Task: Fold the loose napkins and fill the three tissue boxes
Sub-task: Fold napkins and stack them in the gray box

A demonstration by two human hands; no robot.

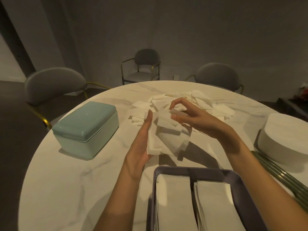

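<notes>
A stack of white napkins (168,139) is held above the table between both hands. My left hand (141,139) supports its left side with straight fingers pointing away from me. My right hand (188,114) pinches the stack's top edge between thumb and fingers. Behind them lies a loose heap of napkins (200,100). A dark open tissue box (240,182) near me holds two rows of folded napkins (173,202). A teal tissue box (86,127) with its lid on stands to the left.
The round marble table (66,180) carries a white round container (286,139) at the right edge, with greenish rods (283,175) in front of it. Grey chairs (55,84) stand around the far side.
</notes>
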